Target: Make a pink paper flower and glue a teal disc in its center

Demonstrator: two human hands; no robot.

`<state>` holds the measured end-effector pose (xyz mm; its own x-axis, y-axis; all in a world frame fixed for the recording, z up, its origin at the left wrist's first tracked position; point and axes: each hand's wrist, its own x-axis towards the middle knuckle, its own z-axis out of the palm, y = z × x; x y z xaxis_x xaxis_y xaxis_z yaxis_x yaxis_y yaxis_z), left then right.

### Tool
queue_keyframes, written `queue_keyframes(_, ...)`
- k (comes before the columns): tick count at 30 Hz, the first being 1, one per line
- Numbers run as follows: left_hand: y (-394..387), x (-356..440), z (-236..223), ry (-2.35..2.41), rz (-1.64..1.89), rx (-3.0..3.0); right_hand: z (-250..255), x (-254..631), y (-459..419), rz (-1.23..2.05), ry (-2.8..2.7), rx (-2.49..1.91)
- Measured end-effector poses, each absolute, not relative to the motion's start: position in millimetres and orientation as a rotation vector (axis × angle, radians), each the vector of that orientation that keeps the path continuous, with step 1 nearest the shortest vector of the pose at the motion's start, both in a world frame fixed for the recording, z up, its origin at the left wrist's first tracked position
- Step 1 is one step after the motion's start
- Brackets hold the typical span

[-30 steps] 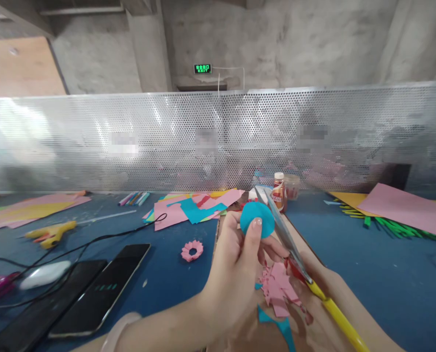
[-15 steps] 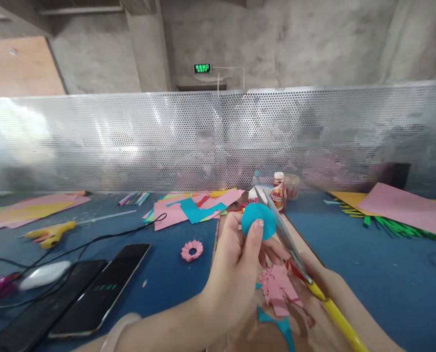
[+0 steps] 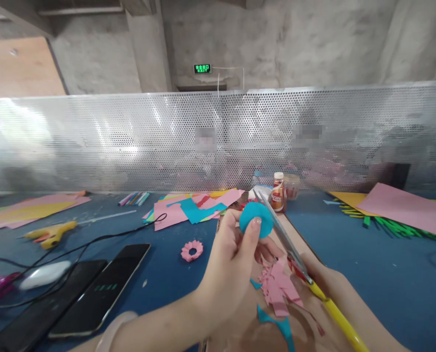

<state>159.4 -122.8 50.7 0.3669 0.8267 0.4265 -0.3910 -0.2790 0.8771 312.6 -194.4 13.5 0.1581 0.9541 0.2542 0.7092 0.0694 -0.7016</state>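
- Blue paper disc (image 3: 250, 211), roughly round, held up in the left hand (image 3: 232, 249), above a brown cardboard surface (image 3: 247, 337) at the middle of the table (image 3: 364, 288).
- The left hand is pinched on it: thumb flat on the near face, fingers behind (partly hidden).
- The right hand (image 3: 322, 271) is wrapped about the scissors (image 3: 289, 247) near their yellow handle, though its finger placement is mostly out of sight. The blades point up and away, nearly together, just beside the disc's right edge; whether they touch it, I cannot tell.
- The disc is probably very light, fairly stiff for paper, yet easy to crease or tear. Its flat middle seems the best place to hold, leaving the rim free. The scissors look hard and heavier, best gripped by the handles.
- Below the hands lie a heap of pink paper scraps (image 3: 278, 288) and a curved blue offcut (image 3: 286, 332).
- To the left, on the blue tabletop, sits a pink paper ring (image 3: 185, 252) with a pleated edge.
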Motion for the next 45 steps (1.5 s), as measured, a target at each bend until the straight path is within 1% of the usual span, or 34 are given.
queue_keyframes(7, -117, 152, 52, 0.435, 1.274, 1.476, 16, 316, -194, 0.422, -1.587, -1.676)
queue_keyframes(15, -116, 148, 55, 0.483, 1.274, 1.476, -4, 311, -176, 0.363, -1.522, -1.641)
queue_keyframes(26, -114, 141, 60, 0.559, 1.320, 1.451, 36, 299, -190, 0.481, -1.620, -1.511)
queue_keyframes(45, -106, 138, 64, 0.543, 1.379, 1.456, 41, 292, -195, 0.674, -1.700, -1.466)
